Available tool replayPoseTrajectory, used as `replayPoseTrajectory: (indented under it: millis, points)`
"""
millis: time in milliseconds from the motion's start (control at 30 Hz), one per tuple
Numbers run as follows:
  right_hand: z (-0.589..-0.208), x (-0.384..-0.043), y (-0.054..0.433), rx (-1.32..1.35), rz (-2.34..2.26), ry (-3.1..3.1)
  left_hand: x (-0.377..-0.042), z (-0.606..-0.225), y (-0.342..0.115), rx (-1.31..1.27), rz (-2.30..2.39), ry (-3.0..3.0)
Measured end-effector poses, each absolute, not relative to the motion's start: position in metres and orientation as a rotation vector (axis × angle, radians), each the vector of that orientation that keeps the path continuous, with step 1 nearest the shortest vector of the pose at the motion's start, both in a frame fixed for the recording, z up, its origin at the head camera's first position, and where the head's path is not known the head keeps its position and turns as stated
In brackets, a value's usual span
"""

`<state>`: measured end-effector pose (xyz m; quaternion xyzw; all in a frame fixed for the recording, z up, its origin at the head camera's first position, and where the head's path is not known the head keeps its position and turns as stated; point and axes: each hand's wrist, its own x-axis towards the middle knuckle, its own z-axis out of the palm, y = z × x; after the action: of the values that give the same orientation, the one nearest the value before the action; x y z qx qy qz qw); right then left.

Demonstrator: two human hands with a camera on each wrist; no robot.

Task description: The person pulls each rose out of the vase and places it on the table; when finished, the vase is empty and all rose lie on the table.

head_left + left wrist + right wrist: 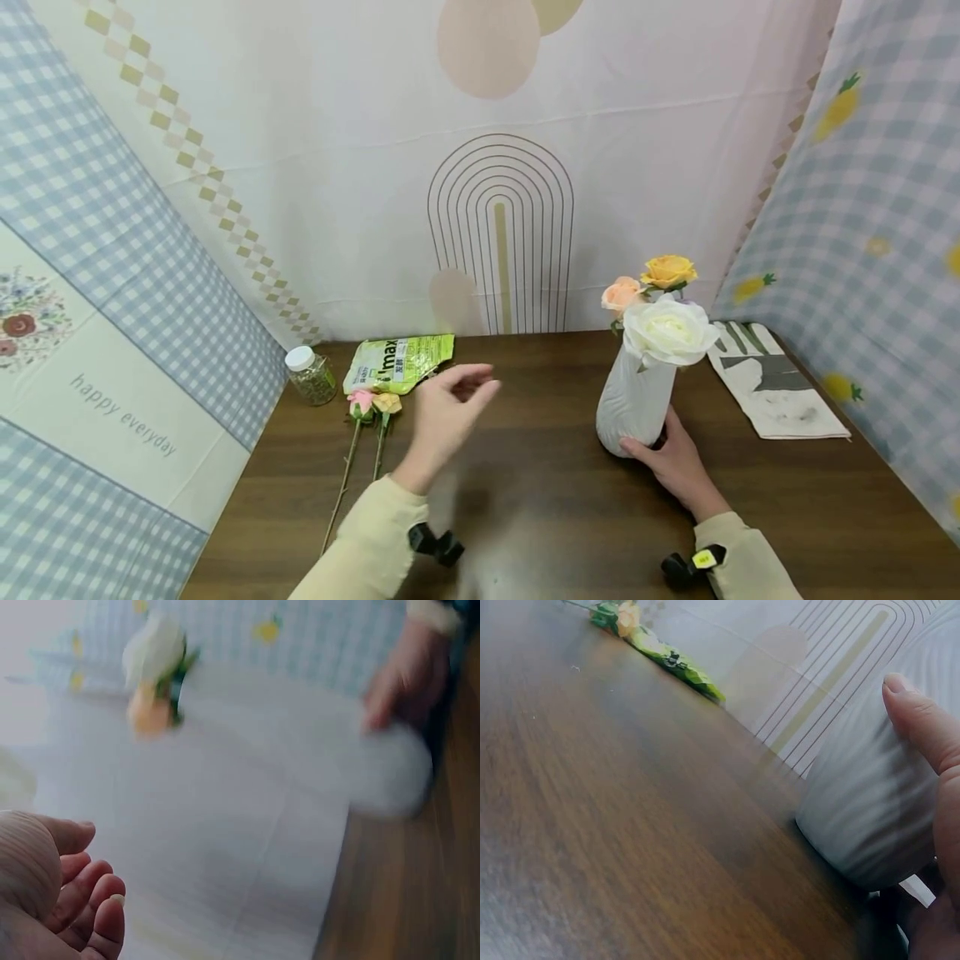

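Observation:
Low on its side, my right hand grips a white ribbed vase, with the thumb across its wall in the right wrist view. The vase leans slightly. From its mouth rise a large white flower, a yellow-orange rose and a peach rose. My left hand is in the air over the table's left half, fingers loosely bent and holding nothing. Just left of it, a pink rose and a pale yellow rose lie with long stems toward the front.
A green and white pouch lies at the back left, beside a white-lidded jar of dried green bits. On the right lies a printed cloth. Hanging fabric encloses the brown table at the back and sides.

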<state>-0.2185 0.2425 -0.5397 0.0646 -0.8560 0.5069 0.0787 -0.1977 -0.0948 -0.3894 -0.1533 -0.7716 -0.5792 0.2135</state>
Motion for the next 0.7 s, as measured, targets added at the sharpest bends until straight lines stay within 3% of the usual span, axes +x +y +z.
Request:
replayPoseTrajectory:
  millis: [167, 300, 700]
  points:
    - [-0.538, -0.218, 0.242, 0.192, 1.512, -2.557, -0.190, -0.353, -0.036, -0.697, -1.592, -2.089]
    - [-0.539, -0.216, 0.242, 0.190, 1.521, -2.537, -0.199, -0.348, 0.000, -0.833, -1.600, -2.084]
    - [-0.538, -0.220, 0.242, 0.233, 1.526, -2.545, -0.242, -0.370, 0.052, -0.808, -1.659, -2.117]
